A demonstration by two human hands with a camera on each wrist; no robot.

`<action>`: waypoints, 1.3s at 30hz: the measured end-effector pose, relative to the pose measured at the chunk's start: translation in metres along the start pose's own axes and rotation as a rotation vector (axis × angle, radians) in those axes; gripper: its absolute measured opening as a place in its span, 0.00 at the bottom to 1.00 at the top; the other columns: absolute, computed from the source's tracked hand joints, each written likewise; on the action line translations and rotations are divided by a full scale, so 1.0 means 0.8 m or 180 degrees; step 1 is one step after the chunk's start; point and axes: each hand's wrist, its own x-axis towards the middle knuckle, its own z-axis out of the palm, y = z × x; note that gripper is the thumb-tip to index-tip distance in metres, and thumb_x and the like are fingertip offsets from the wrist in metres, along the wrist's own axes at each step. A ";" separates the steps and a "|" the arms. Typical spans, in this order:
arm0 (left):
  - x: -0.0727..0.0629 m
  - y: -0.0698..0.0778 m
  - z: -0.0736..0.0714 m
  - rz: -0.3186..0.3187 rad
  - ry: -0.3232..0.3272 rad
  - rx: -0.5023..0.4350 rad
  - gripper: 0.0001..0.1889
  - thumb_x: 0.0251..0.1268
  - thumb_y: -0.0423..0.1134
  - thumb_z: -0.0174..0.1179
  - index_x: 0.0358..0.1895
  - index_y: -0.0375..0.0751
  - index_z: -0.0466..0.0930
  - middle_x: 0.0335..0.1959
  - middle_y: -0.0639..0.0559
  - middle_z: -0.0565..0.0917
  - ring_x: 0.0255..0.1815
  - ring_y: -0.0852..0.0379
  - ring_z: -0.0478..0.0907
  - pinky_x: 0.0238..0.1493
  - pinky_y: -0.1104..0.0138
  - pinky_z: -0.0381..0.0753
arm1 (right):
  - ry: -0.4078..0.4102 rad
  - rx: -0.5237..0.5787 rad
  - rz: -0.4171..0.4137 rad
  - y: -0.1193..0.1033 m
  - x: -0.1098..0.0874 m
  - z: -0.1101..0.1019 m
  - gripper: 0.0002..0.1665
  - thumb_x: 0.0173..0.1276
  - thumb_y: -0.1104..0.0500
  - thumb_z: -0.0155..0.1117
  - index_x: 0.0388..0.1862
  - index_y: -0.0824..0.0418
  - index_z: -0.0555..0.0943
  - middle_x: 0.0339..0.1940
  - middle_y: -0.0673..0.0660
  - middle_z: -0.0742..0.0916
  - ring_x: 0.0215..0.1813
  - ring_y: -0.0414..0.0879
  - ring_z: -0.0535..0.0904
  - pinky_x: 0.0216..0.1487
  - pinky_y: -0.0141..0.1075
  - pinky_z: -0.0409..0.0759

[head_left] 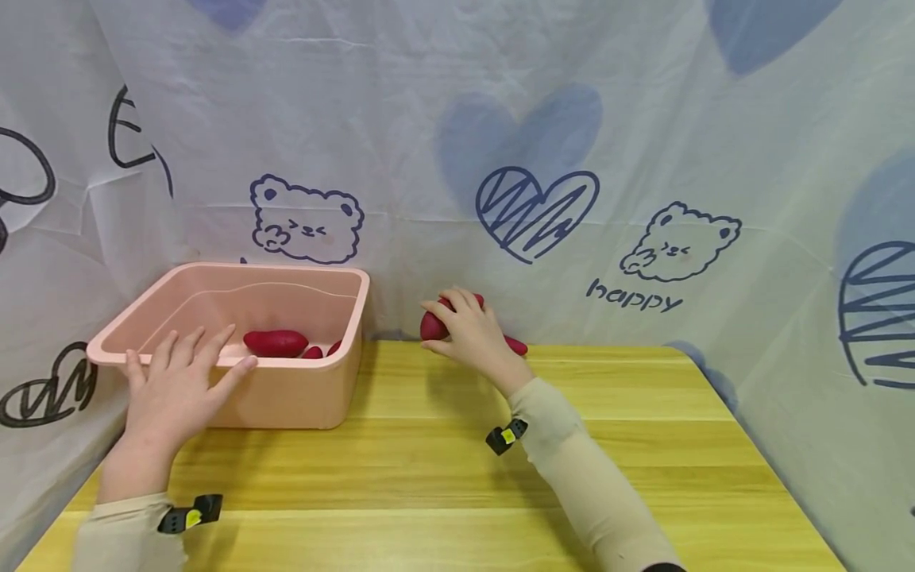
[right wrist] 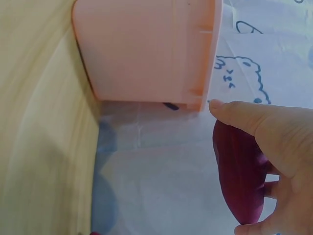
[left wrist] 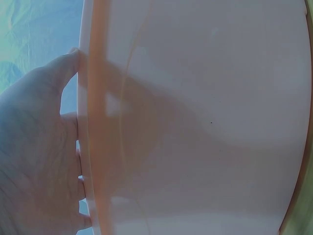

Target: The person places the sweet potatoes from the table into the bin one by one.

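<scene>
My right hand (head_left: pixel 473 337) grips a dark red sweet potato (head_left: pixel 433 327) above the back edge of the table. In the right wrist view, thumb and fingers hold the same sweet potato (right wrist: pixel 239 171) lengthwise. My left hand (head_left: pixel 171 389) rests on the near rim of a pink plastic bin (head_left: pixel 286 397), fingers spread and reaching over it. Inside the bin lies a long sweet potato (head_left: pixel 276 343), with parts of smaller red ones (head_left: pixel 312 353) beside it. Another sweet potato (head_left: pixel 516 345) lies on the table behind my right wrist, partly hidden.
The bin stands at the left on a yellow wood-grain table (head_left: pixel 429 469). A white cloth (head_left: pixel 422 143) printed with bears and hearts hangs right behind the table and along its sides.
</scene>
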 end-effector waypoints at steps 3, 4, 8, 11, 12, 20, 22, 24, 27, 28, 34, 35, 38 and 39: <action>0.000 0.000 -0.001 0.0008 -0.0006 -0.0006 0.39 0.69 0.70 0.38 0.77 0.52 0.52 0.73 0.29 0.57 0.73 0.26 0.45 0.66 0.26 0.23 | 0.0003 -0.0011 -0.0024 -0.008 0.006 -0.005 0.36 0.61 0.38 0.68 0.67 0.43 0.73 0.69 0.55 0.74 0.75 0.55 0.62 0.65 0.63 0.70; 0.000 0.000 -0.001 0.0013 -0.0005 -0.0007 0.39 0.69 0.70 0.38 0.77 0.53 0.52 0.73 0.29 0.57 0.73 0.26 0.45 0.66 0.26 0.24 | 0.0015 -0.0016 -0.0035 -0.011 0.008 -0.007 0.36 0.61 0.38 0.68 0.68 0.42 0.73 0.69 0.55 0.74 0.75 0.55 0.62 0.65 0.63 0.70; 0.000 -0.001 -0.001 0.0029 -0.0001 -0.0011 0.39 0.70 0.69 0.38 0.78 0.54 0.50 0.73 0.30 0.57 0.73 0.26 0.45 0.66 0.26 0.24 | 0.0074 0.0013 -0.0093 -0.023 0.016 -0.013 0.36 0.61 0.37 0.67 0.68 0.42 0.72 0.70 0.55 0.73 0.76 0.54 0.61 0.65 0.63 0.70; 0.001 -0.001 -0.001 0.0029 -0.0007 -0.0001 0.39 0.70 0.69 0.38 0.78 0.55 0.50 0.73 0.30 0.57 0.73 0.26 0.45 0.66 0.26 0.25 | 0.0088 0.0015 -0.0132 -0.033 0.021 -0.018 0.37 0.61 0.36 0.66 0.68 0.42 0.72 0.70 0.55 0.73 0.76 0.54 0.61 0.65 0.63 0.70; 0.001 -0.001 -0.001 0.0028 -0.0009 0.0001 0.39 0.70 0.69 0.38 0.78 0.55 0.50 0.73 0.30 0.57 0.73 0.26 0.45 0.66 0.26 0.25 | 0.0092 0.0007 -0.0148 -0.037 0.023 -0.020 0.37 0.62 0.36 0.66 0.69 0.42 0.72 0.70 0.55 0.73 0.76 0.54 0.61 0.65 0.62 0.70; 0.001 -0.001 -0.001 0.0015 -0.0014 0.0012 0.39 0.69 0.70 0.38 0.78 0.54 0.51 0.74 0.30 0.57 0.73 0.26 0.46 0.67 0.26 0.24 | 0.0124 0.0030 -0.0267 -0.064 0.035 -0.028 0.37 0.62 0.35 0.65 0.69 0.41 0.71 0.71 0.54 0.72 0.77 0.54 0.60 0.67 0.62 0.69; 0.001 -0.001 -0.001 0.0014 -0.0001 0.0006 0.39 0.69 0.70 0.38 0.78 0.54 0.51 0.73 0.30 0.57 0.73 0.26 0.46 0.67 0.26 0.24 | 0.0127 0.0027 -0.0299 -0.070 0.039 -0.029 0.37 0.62 0.35 0.65 0.69 0.41 0.70 0.71 0.54 0.72 0.77 0.54 0.60 0.66 0.61 0.70; 0.000 -0.001 -0.001 0.0014 0.0011 -0.0003 0.39 0.69 0.70 0.38 0.77 0.54 0.52 0.73 0.30 0.57 0.73 0.26 0.46 0.67 0.26 0.25 | 0.0121 0.0013 -0.0330 -0.076 0.042 -0.029 0.38 0.62 0.34 0.65 0.70 0.40 0.70 0.71 0.54 0.72 0.77 0.54 0.60 0.65 0.60 0.70; -0.001 -0.001 -0.002 0.0010 0.0013 -0.0001 0.39 0.69 0.70 0.39 0.77 0.54 0.52 0.73 0.30 0.57 0.73 0.26 0.46 0.66 0.26 0.25 | 0.0086 -0.0048 -0.0369 -0.085 0.047 -0.028 0.38 0.62 0.34 0.64 0.71 0.40 0.68 0.71 0.53 0.72 0.77 0.53 0.60 0.65 0.59 0.71; -0.001 -0.001 -0.002 0.0008 0.0013 -0.0002 0.39 0.69 0.70 0.38 0.77 0.54 0.52 0.73 0.30 0.57 0.73 0.26 0.46 0.66 0.26 0.25 | 0.0070 -0.0071 -0.0385 -0.088 0.049 -0.027 0.38 0.63 0.34 0.64 0.71 0.40 0.68 0.71 0.53 0.72 0.77 0.53 0.60 0.65 0.58 0.71; -0.002 -0.001 -0.002 0.0001 0.0018 0.0000 0.39 0.69 0.70 0.38 0.77 0.53 0.52 0.73 0.29 0.57 0.73 0.26 0.46 0.67 0.27 0.24 | -0.0013 -0.0108 -0.0486 -0.106 0.059 -0.023 0.38 0.64 0.34 0.62 0.72 0.39 0.67 0.73 0.52 0.70 0.78 0.52 0.58 0.66 0.57 0.71; -0.002 -0.001 -0.002 0.0002 0.0017 0.0000 0.39 0.69 0.70 0.38 0.77 0.53 0.52 0.73 0.29 0.57 0.73 0.26 0.46 0.67 0.27 0.24 | -0.0020 -0.0091 -0.0500 -0.108 0.061 -0.022 0.38 0.64 0.34 0.62 0.72 0.39 0.66 0.73 0.52 0.70 0.78 0.52 0.58 0.67 0.57 0.70; -0.001 0.000 -0.002 0.0003 0.0009 0.0004 0.39 0.69 0.70 0.38 0.77 0.53 0.53 0.73 0.29 0.57 0.73 0.26 0.46 0.67 0.27 0.24 | -0.0005 -0.0065 -0.0549 -0.114 0.064 -0.017 0.38 0.64 0.34 0.62 0.72 0.39 0.67 0.73 0.51 0.70 0.78 0.51 0.58 0.66 0.57 0.71; -0.001 0.000 -0.002 0.0003 0.0005 0.0005 0.39 0.69 0.70 0.38 0.77 0.53 0.52 0.73 0.29 0.57 0.73 0.26 0.46 0.67 0.27 0.24 | 0.0006 -0.0057 -0.0565 -0.116 0.066 -0.016 0.38 0.64 0.34 0.62 0.71 0.39 0.67 0.73 0.51 0.70 0.77 0.51 0.58 0.66 0.56 0.71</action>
